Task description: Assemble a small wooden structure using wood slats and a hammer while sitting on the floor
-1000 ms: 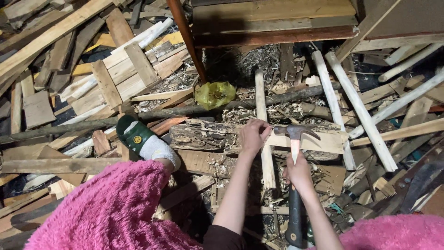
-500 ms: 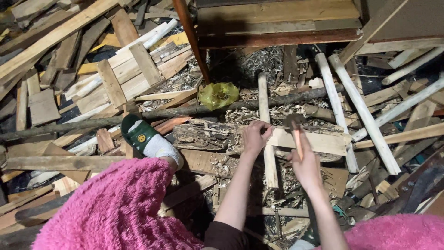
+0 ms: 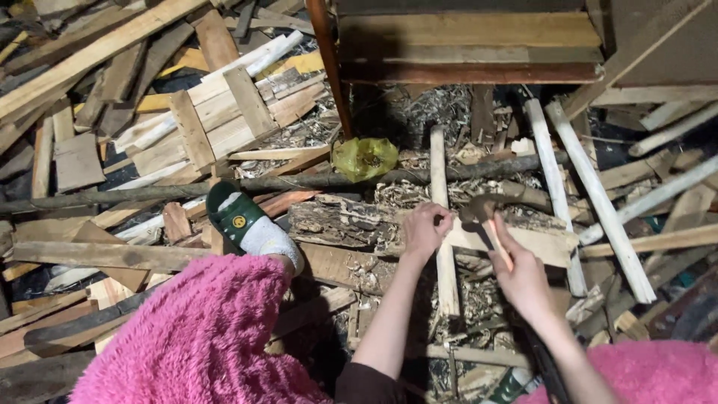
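My left hand is curled shut on a narrow pale slat where it crosses a flat board. What its fingertips pinch is hidden. My right hand grips a hammer. The hammer's dark head hovers just right of my left hand, over the board. A rough, splintered log lies to the left of both hands. My leg in pink fleece ends in a white sock and green slipper resting on the scrap wood.
Loose planks, slats and shavings cover the ground all around. A nailed pallet piece lies at upper left, a yellow-green plastic bag sits beyond the log, and long white slats lean at right. A dark wooden frame stands ahead.
The hammer head rose slightly, then came back down beside my left hand. My right hand shifted a little right and the handle tilted. My left hand stayed on the slat.
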